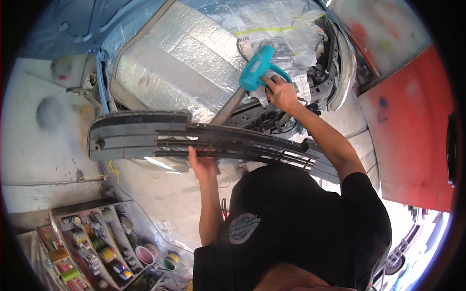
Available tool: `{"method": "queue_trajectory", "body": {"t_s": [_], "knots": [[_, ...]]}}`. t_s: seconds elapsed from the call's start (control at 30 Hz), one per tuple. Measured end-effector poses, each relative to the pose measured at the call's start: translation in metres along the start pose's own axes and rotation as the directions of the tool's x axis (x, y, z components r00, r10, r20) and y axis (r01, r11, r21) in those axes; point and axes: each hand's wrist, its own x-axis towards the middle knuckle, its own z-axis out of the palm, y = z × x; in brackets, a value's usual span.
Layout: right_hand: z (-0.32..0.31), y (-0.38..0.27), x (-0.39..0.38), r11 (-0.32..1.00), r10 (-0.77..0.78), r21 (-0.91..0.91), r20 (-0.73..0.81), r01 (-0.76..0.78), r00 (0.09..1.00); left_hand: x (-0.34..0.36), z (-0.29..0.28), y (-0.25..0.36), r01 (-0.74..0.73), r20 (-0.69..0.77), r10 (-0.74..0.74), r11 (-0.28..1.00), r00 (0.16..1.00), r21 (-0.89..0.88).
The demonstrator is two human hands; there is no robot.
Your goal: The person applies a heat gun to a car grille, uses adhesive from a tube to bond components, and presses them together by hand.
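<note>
My left hand holds the lower edge of a long plastic grille panel, thumb up against its slats; the panel spans the scene from left to right just in front of my body, bowed, dull dark grey, with a solid blunt left end and thin black bars across open slots. My right hand is beyond it at a teal heat gun, fingers against the rear and the looped handle; I cannot tell if they close fully round it. The gun's smooth, rounded body tapers to a nozzle at the far end. Under and left of it spreads a crinkled silver foil sheet, with pale masking sheets wrinkled on the far right. The panel and my right forearm cover part of the exposed dark car front. A blue painted body part curves across the far left, and a glossy red panel stands on the right. Near left, a wooden rack is crowded with cans, beside a pink-lined tub. Yellow string dangles below the panel's left end, and the floor is pale, scuffed concrete grey.
</note>
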Motion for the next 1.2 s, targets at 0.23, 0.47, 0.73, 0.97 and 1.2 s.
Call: {"method": "queue_trajectory", "body": {"t_s": [0.23,0.47,0.73,0.97,1.2], "knots": [[0.027,-0.002,0.022,1.000,0.011,-0.019,0.010,-0.011,1.000,-0.002,-0.009,0.021,-0.057,0.079,0.061,0.997,0.995,-0.049],[0.052,0.014,0.041,0.981,0.168,-0.101,-0.013,-0.168,0.986,-0.004,0.004,0.021,-0.110,-0.035,0.110,0.994,0.993,-0.001],[0.055,0.008,0.039,0.960,0.025,-0.275,-0.122,-0.058,0.992,0.003,-0.007,0.014,-0.102,0.017,0.103,0.993,0.995,-0.057],[-0.033,-0.129,0.035,0.425,-0.214,0.902,0.174,-0.068,0.961,0.019,0.010,0.002,-0.084,0.163,0.103,0.990,0.981,-0.115],[-0.059,-0.193,0.038,0.221,-0.149,0.949,0.262,-0.226,0.954,0.017,0.036,0.006,-0.082,0.109,0.092,0.993,0.990,-0.089]]}}
